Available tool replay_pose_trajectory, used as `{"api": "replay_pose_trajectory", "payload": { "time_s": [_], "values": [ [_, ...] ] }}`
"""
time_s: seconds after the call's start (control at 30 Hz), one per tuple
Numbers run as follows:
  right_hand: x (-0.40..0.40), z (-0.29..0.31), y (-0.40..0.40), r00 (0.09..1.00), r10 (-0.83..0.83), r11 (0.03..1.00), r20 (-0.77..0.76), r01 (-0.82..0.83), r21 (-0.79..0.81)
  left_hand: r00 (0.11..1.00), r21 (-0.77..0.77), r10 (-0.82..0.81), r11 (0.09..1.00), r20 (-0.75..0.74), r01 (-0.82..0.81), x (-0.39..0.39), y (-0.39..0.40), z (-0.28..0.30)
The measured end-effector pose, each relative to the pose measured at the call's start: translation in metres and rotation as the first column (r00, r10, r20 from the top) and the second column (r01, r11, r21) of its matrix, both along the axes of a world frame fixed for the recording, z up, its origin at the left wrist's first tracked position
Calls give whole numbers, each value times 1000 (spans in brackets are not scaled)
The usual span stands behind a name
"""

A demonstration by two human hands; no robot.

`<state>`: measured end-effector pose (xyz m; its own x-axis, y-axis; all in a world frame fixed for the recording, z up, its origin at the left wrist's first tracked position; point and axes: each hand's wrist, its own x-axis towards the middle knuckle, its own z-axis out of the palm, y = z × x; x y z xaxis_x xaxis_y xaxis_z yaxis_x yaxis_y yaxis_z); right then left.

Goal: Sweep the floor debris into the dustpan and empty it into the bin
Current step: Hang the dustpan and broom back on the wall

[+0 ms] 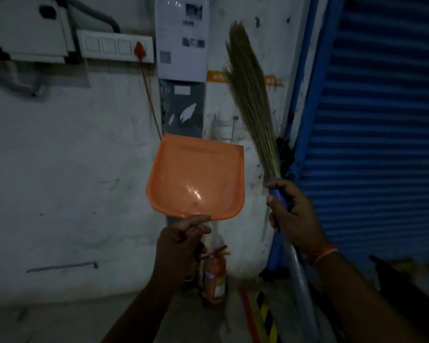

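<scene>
The left hand (181, 237), at about six o'clock in the view, grips the handle of the orange dustpan (196, 177), which is held up in the middle of the view with its open mouth pointing toward twelve o'clock. The right hand (291, 209), at about four o'clock, is wrapped around the purple grip of the broom (252, 95), whose bristles rise toward one o'clock in front of the white wall (60, 157). A blue shutter (382, 120) fills the three o'clock side, and a red fire extinguisher (214, 274) stands on the floor at six o'clock, below the dustpan.
</scene>
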<state>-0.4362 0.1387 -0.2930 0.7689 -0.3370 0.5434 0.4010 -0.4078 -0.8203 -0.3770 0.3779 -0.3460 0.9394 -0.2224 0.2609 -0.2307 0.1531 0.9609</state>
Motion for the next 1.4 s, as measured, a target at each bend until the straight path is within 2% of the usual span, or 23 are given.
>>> {"api": "replay_pose_trajectory", "payload": {
  "time_s": [0.13, 0.23, 0.4, 0.57, 0.67, 0.73, 0.83, 0.97, 1.13, 1.3, 1.4],
  "values": [
    [33, 38, -71, 998, 34, 999, 53, -32, -43, 999, -25, 24, 999, 47, -23, 27, -67, 42],
    [64, 65, -111, 993, 40, 997, 114, -33, -65, 990, 4, 19, 1000, 137, -20, 59, -109, 70],
    [132, 125, -168, 970, 51, 995, 238, -30, -91, 953, 104, -64, 994, 295, 35, 128, -161, 126],
    [203, 183, -220, 940, 80, 995, 333, -54, -87, 924, 178, -145, 980, 354, 86, 203, -187, 183],
    [238, 199, -243, 927, 91, 995, 365, -67, -78, 894, 296, -199, 952, 402, 79, 241, -188, 215],
    [256, 207, -258, 917, 102, 994, 387, -80, -71, 858, 434, -298, 895, 418, 99, 263, -181, 242],
    [277, 217, -276, 908, 102, 994, 407, -76, -79, 805, 658, -443, 748, 395, 88, 287, -172, 287],
    [302, 234, -294, 899, 124, 991, 419, -91, -98, 795, 809, -512, 586, 326, 46, 306, -194, 340],
    [331, 246, -316, 874, 212, 977, 437, -189, -96, 827, 899, -481, 434, 289, -61, 325, -246, 380],
    [348, 258, -354, 842, 284, 959, 459, -261, -114, 866, 919, -413, 374, 282, -121, 335, -296, 403],
    [361, 263, -374, 834, 321, 947, 448, -293, -134, 872, 946, -400, 267, 281, -182, 333, -319, 417]
  ]
}}
